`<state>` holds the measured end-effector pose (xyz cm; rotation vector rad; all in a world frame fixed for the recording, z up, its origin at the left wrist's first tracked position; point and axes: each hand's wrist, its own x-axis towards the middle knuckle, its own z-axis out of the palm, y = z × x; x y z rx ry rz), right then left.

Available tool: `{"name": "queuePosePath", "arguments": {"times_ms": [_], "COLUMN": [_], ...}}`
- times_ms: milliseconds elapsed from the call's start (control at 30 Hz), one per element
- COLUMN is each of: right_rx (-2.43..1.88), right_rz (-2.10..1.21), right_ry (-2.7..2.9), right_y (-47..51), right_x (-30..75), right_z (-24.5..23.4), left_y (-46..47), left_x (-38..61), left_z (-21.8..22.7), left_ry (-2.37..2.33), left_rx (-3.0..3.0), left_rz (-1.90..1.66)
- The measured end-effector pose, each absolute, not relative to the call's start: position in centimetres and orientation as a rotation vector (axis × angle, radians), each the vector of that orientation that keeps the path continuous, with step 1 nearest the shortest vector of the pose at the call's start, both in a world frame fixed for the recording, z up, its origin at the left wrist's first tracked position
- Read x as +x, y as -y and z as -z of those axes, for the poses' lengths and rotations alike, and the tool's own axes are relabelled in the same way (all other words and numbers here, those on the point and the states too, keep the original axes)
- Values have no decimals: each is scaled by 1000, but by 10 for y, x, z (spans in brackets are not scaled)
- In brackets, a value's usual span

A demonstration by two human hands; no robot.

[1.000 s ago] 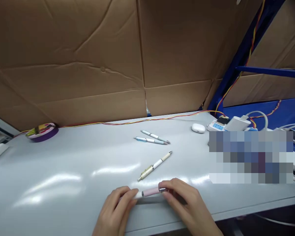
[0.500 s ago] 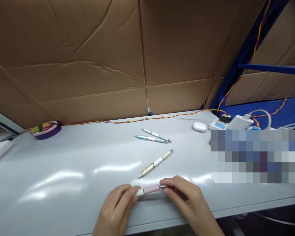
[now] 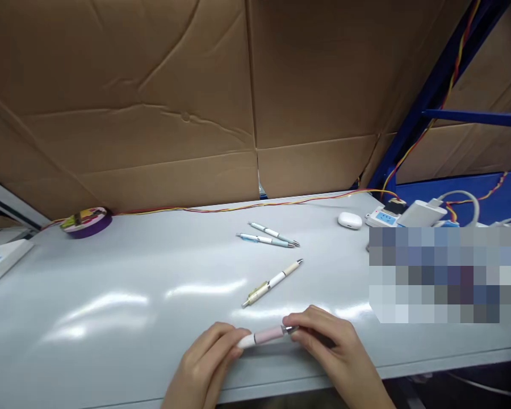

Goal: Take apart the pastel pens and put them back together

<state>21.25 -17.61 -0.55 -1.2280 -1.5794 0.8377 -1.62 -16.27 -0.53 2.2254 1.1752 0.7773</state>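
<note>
A pink and white pen (image 3: 267, 336) is held between my two hands just above the front of the table. My left hand (image 3: 213, 355) pinches its white end, which the fingers partly hide. At the silver tip, the thumb and forefinger of my right hand (image 3: 330, 341) are closed on the pen. Beyond my hands lies a cream and white pen (image 3: 275, 282), slanting up to the right. Farther back, a light blue and white pen (image 3: 266, 241) and a grey-green and white pen (image 3: 270, 231) lie with their tips close together.
A white earbud case (image 3: 350, 220) lies at the back right beside a power strip (image 3: 383, 217) with plugs and cables. A round purple-sided box (image 3: 87, 224) stands at the back left. Cardboard (image 3: 153, 130) walls the rear edge, with a red-yellow wire along it. A blurred patch covers the right side.
The view has shifted slightly, so everything sits a little farther right. Both hands keep hold of the pink pen, which is tilted a bit more, with slightly more of its white part showing.
</note>
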Motion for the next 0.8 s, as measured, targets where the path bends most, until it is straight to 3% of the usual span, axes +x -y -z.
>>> {"name": "queuePosePath", "arguments": {"times_ms": [600, 800], "right_rx": [-1399, -1332], "right_rz": [-743, -875], "right_ry": [1827, 1600], "right_y": [174, 177], "right_x": [211, 213], "right_z": [2, 6], "left_y": [163, 162], "left_x": [-18, -18], "left_z": [12, 10], "left_ry": [-1158, -1150], "left_rx": [2391, 2335], "left_rz": [-798, -826]}}
